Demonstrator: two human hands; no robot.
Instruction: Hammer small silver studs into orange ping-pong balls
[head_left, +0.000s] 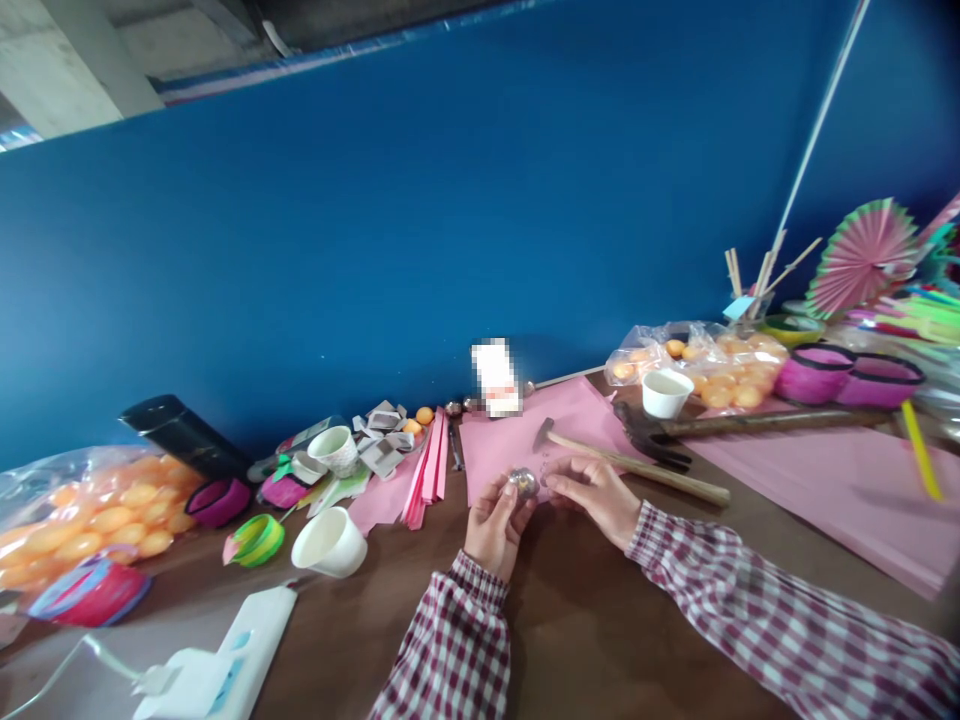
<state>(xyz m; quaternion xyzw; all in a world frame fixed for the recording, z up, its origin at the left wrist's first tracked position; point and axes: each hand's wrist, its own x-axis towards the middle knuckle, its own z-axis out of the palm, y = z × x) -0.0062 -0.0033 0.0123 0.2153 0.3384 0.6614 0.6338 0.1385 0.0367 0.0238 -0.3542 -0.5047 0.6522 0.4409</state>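
My left hand (pixel 496 525) pinches a small shiny silver ball (pixel 523 484) between thumb and fingers, above the near edge of a pink sheet of paper (pixel 491 455). Just to its right, my right hand (pixel 592 492) has thumb and forefinger closed together; a thin, small thing seems to be at the fingertips, too blurred to name. Behind the right hand lies a small hammer (pixel 637 462) with a wooden handle, its head on the pink paper. More round silver balls (pixel 453 408) sit at the foot of the blue partition.
Left stand white cups (pixel 330 542), folded pink paper strips (pixel 427 475), a bag of orange balls (pixel 112 520), tape rolls (pixel 259 541) and a white power strip (pixel 251 640). Right are a claw hammer (pixel 750 424), a white cup (pixel 667 393), bagged orange balls (pixel 727 385) and purple rolls (pixel 817 378).
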